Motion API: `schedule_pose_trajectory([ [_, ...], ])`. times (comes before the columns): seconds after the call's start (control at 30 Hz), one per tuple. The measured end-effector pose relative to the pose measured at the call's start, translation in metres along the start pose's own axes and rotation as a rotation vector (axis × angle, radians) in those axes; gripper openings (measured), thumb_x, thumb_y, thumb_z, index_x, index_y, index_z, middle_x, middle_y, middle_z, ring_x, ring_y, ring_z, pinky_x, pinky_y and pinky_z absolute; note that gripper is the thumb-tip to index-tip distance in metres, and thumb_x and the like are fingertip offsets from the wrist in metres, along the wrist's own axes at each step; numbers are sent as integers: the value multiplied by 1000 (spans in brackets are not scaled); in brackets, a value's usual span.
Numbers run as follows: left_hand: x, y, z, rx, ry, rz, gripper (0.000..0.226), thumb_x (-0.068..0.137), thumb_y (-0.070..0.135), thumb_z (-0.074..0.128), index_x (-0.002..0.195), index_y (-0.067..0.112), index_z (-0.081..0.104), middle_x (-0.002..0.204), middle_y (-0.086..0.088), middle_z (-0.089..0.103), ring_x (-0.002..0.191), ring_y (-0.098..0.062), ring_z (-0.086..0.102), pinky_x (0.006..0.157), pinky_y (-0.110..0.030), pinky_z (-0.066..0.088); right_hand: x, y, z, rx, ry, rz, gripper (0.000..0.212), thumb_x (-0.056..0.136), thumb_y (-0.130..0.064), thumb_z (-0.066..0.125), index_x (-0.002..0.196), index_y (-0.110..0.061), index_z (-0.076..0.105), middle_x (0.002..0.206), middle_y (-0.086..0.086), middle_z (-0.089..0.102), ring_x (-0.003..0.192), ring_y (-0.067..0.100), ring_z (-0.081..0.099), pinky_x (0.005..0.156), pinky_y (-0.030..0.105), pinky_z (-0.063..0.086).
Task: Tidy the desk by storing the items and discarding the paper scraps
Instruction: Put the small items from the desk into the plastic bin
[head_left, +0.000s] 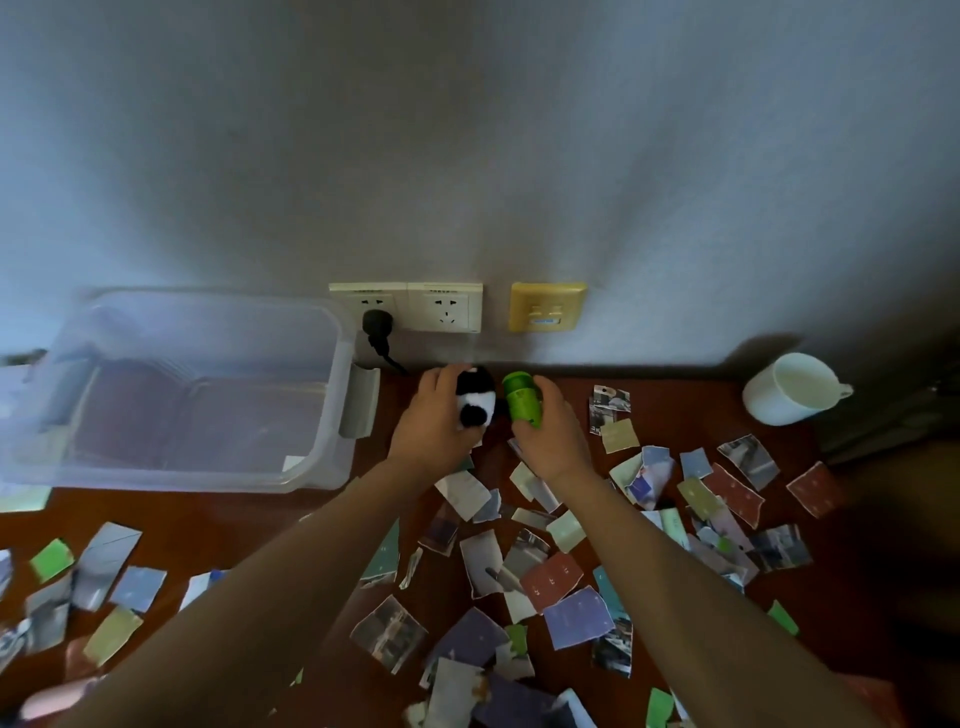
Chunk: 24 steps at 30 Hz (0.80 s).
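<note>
A: What do the hands hold?
B: The left hand (434, 421) has its fingers wrapped round a panda toy (474, 397); the right hand (551, 428) grips a green container (522, 397).
A: And the paper scraps (519, 571)?
B: Strewn over the table (239, 519), at six o'clock from the hands; the clear bin (343, 415) sits at nine.

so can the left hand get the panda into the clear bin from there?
Probably yes. The left hand grips the panda toy, and the clear bin sits open-topped just to its left, with nothing visible between them.

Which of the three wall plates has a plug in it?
The leftmost white socket, nearest the clear storage bin, holds a black plug. The middle socket and yellow plate are empty.
</note>
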<state>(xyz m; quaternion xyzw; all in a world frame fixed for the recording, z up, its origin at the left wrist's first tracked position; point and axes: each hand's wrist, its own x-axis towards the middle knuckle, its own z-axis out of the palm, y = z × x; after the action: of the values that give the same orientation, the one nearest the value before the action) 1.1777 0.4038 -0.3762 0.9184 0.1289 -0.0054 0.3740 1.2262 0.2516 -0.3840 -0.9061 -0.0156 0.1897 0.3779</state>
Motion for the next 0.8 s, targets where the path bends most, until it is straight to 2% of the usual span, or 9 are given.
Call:
schedule_pose_trajectory([
  [0.17,-41,32,-32,-106,84,29,71,81,26,74,141,18,35,140,-6,37,117,-26,52,89,-37,51,-39,-20,-22,245,23,-26,52,89,-17,58,138,-21,42,121,9,58,100,27,61,87,49,52],
  [0.27,-69,47,-50,-145,157,53,68,82,33,73,138,22,36,136,-2,41,114,-20,53,83,-24,44,-66,-33,-35,320,14,-64,49,90,-17,57,136,-23,43,112,6,61,91,25,64,81,48,54],
  [0.33,-88,57,-61,-172,209,51,68,81,34,74,137,24,36,135,0,42,114,-17,53,87,-25,45,-84,-40,-42,329,1,-109,45,92,-19,57,135,-24,43,111,4,61,92,22,63,81,44,54],
  [0.43,-117,69,-77,-199,279,42,71,79,34,75,137,27,36,136,2,42,116,-18,52,95,-34,49,-106,-51,-48,326,-22,-176,46,93,-20,57,136,-25,42,115,3,59,98,20,60,83,40,52],
  [0.63,-169,66,-118,-116,411,27,73,80,34,75,140,26,34,137,0,42,114,-19,53,87,-29,49,-145,-89,-39,329,-100,-272,54,90,-18,59,140,-29,39,115,5,61,92,27,64,77,42,53],
  [0.7,-183,62,-130,-90,449,40,72,80,34,74,139,25,34,136,1,42,115,-17,52,87,-28,47,-153,-98,-33,318,-130,-301,55,90,-17,59,139,-30,39,115,5,61,94,28,64,79,43,52],
  [0.8,-199,51,-149,-67,481,49,70,80,32,75,138,25,36,134,2,42,118,-15,49,92,-33,49,-166,-115,-23,325,-167,-350,56,90,-15,60,140,-29,40,119,2,60,99,26,63,87,45,53],
])
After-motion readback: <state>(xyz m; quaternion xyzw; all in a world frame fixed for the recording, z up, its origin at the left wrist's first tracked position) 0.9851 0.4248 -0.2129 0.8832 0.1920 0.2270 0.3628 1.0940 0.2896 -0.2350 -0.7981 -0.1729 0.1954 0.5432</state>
